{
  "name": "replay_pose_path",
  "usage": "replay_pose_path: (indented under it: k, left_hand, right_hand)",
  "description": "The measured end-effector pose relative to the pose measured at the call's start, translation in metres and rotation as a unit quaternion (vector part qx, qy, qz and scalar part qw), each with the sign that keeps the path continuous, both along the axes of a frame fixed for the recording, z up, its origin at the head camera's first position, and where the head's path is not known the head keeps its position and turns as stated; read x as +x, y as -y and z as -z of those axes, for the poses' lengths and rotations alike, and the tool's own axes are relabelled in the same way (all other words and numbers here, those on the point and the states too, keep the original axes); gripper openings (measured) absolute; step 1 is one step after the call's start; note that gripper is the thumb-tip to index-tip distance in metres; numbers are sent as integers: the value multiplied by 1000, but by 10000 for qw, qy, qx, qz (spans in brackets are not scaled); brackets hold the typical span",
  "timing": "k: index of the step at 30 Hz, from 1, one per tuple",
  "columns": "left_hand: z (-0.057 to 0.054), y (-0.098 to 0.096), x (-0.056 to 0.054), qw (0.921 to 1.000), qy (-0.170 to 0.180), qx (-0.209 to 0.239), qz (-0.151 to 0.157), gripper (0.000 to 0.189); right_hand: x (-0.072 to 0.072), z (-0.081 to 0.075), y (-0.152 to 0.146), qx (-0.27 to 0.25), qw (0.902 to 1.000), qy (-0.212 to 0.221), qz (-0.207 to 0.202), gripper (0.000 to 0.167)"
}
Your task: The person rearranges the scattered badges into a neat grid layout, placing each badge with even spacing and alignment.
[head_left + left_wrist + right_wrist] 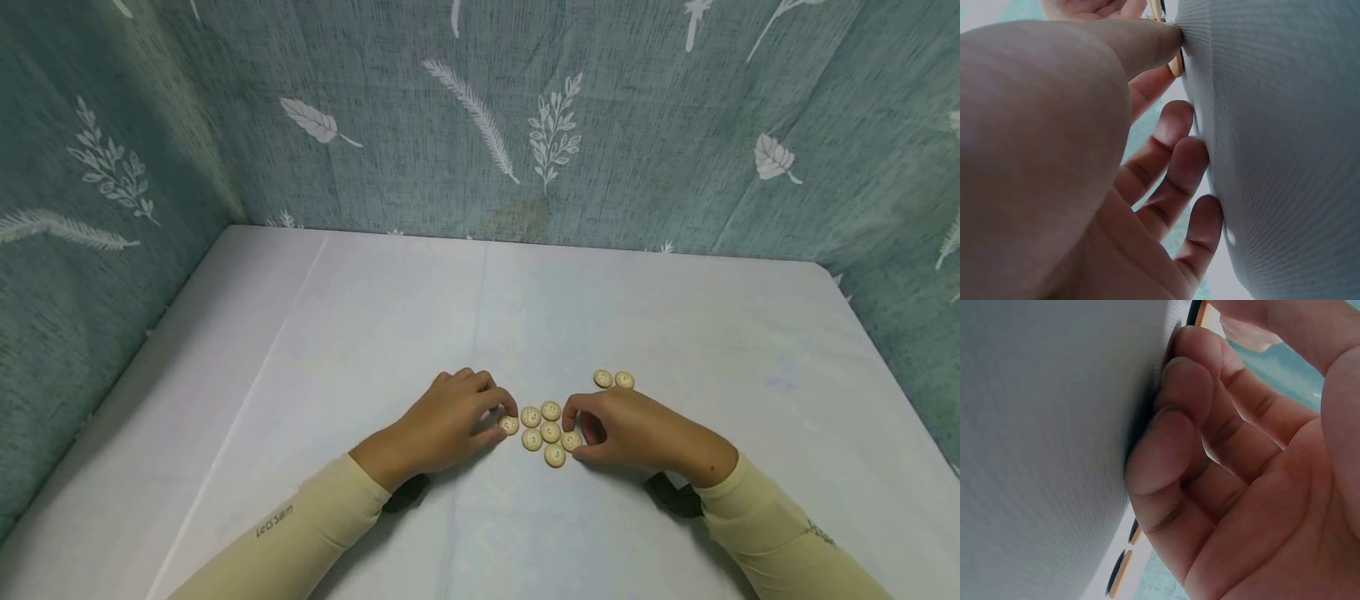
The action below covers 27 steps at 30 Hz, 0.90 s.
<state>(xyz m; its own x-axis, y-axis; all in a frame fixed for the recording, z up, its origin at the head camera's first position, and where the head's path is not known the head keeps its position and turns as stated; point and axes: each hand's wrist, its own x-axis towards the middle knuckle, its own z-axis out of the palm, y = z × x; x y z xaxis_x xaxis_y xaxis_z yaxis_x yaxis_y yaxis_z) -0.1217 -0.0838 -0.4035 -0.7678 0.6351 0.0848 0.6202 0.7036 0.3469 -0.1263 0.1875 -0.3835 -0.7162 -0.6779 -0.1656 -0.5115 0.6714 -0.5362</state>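
Note:
My left hand (450,421) pinches a round wooden disc (508,425) between thumb and index finger at the left of a cluster. In the left wrist view that disc (1176,66) shows by the thumb tip, the other fingertips resting on the cloth. On the cluster's right side, my right hand (633,429) holds another pale disc (572,441) by its edges with thumb and index finger. Between the hands several similar discs (551,432) lie flat and close together, small dark marks on their faces. The right wrist view shows that hand's other fingers (1163,450) curled against the cloth.
Two more discs (603,378) lie side by side just beyond the right hand; edge-on in the right wrist view, a disc (1120,574) has a dark underside. White cloth covers the table (360,317). A green leaf-patterned curtain (405,125) stands along its back and sides.

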Motion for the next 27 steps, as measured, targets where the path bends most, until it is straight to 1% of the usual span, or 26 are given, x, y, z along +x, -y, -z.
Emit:
replay_pose_path:
  k: [8,12,15,19,24,27]
  left_hand:
    - [-2,0,-3,10000,-27,-4,26,18]
    - [-1,0,-1,10000,35,8,29,18]
    - [-1,0,0,10000,48,-20,37,18]
    - [-1,1,-1,10000,18,3,17,18]
    - [2,2,0,10000,-8,-17,13,18]
    - [2,1,0,10000,-74,8,37,18]
  right_hand:
    - [0,-1,-1,-8,9999,-104,33,20]
    - [1,1,0,-10,10000,-8,35,20]
    - [1,2,0,19,10000,-35,37,20]
    - [1,1,1,38,9999,-109,47,20]
    - [2,-1,2,81,10000,-21,23,19]
    - [2,-2,1,94,9999,-43,46,19]
